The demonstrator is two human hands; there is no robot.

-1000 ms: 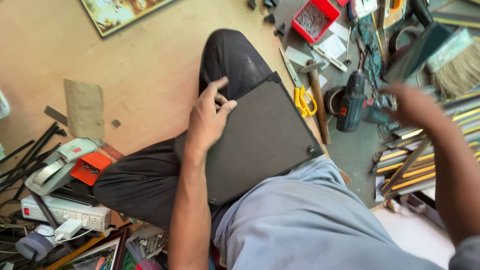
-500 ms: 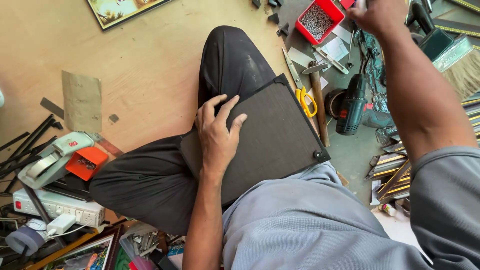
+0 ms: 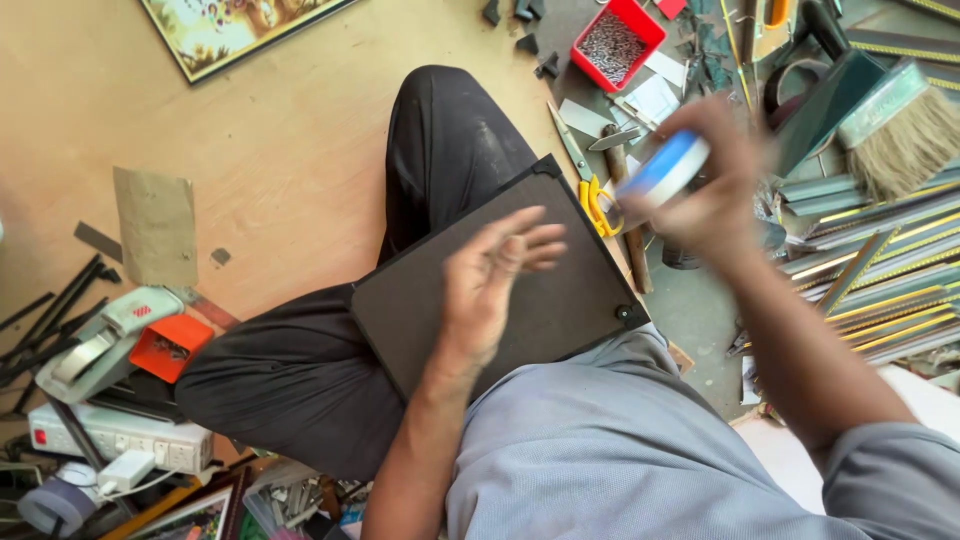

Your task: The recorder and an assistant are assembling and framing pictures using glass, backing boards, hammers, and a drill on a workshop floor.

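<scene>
A dark board, the back of a picture frame (image 3: 560, 300), lies across my lap on my crossed legs. My left hand (image 3: 490, 285) hovers just over it, fingers spread, palm turned partly up, holding nothing. My right hand (image 3: 715, 185) is raised over the board's right corner and grips a blue and white roll of tape (image 3: 663, 170); both are blurred by motion.
Yellow-handled scissors (image 3: 595, 195) and a hammer (image 3: 630, 230) lie by my knee. A red tray of small nails (image 3: 615, 42), a brush (image 3: 900, 125) and gold frame mouldings (image 3: 880, 290) lie on the right. A tape dispenser (image 3: 100, 340), an orange box (image 3: 168, 345) and a framed picture (image 3: 235, 30) lie left.
My right hand came back from the far tools with a roll of tape in it. My left hand lifted off the board and turned open.
</scene>
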